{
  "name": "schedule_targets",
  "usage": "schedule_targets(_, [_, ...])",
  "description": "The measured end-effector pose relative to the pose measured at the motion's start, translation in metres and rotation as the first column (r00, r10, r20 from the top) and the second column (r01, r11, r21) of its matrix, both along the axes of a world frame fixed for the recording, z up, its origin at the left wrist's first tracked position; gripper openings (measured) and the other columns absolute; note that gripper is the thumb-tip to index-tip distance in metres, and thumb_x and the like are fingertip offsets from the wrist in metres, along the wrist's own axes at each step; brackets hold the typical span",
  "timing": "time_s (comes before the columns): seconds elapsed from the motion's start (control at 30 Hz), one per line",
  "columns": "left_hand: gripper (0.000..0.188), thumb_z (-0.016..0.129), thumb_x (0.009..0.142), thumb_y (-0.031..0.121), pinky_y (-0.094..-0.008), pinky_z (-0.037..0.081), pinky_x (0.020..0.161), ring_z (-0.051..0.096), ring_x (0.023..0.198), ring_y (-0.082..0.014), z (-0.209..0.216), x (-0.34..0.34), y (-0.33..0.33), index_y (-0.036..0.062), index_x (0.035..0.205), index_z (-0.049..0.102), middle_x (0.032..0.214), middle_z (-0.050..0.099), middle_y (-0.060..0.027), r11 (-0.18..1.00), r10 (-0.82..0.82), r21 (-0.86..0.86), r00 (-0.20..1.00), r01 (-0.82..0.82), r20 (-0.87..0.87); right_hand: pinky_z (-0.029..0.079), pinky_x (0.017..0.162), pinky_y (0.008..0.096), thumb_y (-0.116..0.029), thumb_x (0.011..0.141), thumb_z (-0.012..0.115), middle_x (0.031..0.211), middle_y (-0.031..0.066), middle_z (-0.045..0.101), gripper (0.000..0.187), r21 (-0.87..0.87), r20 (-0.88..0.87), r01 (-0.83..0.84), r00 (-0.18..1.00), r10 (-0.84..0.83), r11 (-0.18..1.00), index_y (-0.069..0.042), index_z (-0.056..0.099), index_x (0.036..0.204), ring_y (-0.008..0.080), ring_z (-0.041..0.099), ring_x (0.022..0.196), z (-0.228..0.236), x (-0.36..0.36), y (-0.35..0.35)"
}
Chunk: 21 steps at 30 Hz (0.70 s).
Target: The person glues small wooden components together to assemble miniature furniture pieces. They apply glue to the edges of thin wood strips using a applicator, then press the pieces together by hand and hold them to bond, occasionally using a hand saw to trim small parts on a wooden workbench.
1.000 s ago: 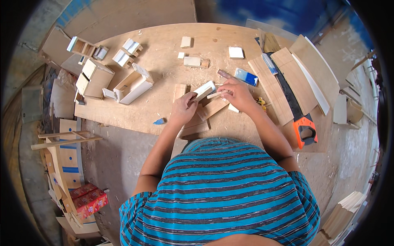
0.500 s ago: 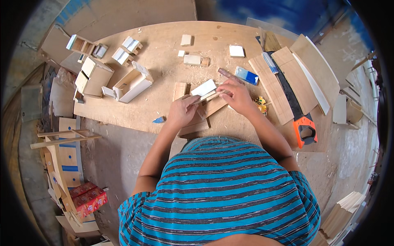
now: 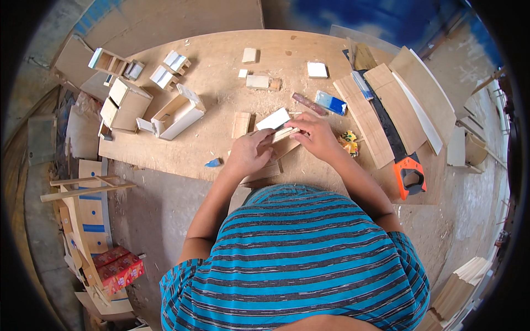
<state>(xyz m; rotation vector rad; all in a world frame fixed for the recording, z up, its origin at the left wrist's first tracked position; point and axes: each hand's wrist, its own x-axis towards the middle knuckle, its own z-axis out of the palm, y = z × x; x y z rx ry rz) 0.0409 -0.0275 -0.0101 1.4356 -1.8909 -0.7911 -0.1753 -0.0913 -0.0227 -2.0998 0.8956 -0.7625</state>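
At the frame's centre, your right hand (image 3: 314, 135) pinched a narrow wooden strip (image 3: 284, 134) by one end; the left hand's (image 3: 251, 153) grip was unclear. It looked light, stiff, best held near both ends.

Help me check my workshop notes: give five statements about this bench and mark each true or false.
1. The right hand touches a thin pale wooden strip. True.
2. The saw handle is green. False: the saw handle is orange.
3. An open wooden box stands to the left of both hands. True.
4. The left hand holds the blue-and-white block. False: the left hand is at the strip, and the block lies on the bench.
5. The blue-and-white block lies beside a brown stick. True.
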Motion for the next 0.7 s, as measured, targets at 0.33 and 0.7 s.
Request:
schedule_targets(0.33, [0.038, 0.065, 0.081, 0.031, -0.0376, 0.051, 0.064, 0.065, 0.073, -0.0315, 0.005, -0.002, 0.002, 0.0040, 0.107, 0.063, 0.083, 0.066, -0.0155, 0.999, 0.049, 0.001, 0.989, -0.049, 0.142, 0.047, 0.072, 0.0336, -0.010, 0.078, 0.066, 0.090, 0.0115, 0.062, 0.033, 0.008, 0.032, -0.011, 0.999, 0.011, 1.000, -0.008, 0.065, 0.110, 0.0255, 0.060, 0.081, 0.025, -0.011, 0.003])
schedule_targets(0.7, [0.023, 0.069, 0.078, 0.028, -0.0360, 0.050, 0.058, 0.065, 0.065, -0.0275, 0.020, -0.006, 0.009, 0.0063, 0.085, 0.065, 0.074, 0.065, -0.0095, 0.995, 0.060, -0.090, 0.958, -0.036, 0.281, 0.047, 0.072, 0.0341, -0.012, 0.074, 0.069, 0.088, 0.0105, 0.061, 0.035, -0.018, -0.008, -0.050, 0.999, 0.050, 0.999, -0.010, 0.067, 0.109, 0.0258, 0.060, 0.081, 0.036, -0.015, 0.013])
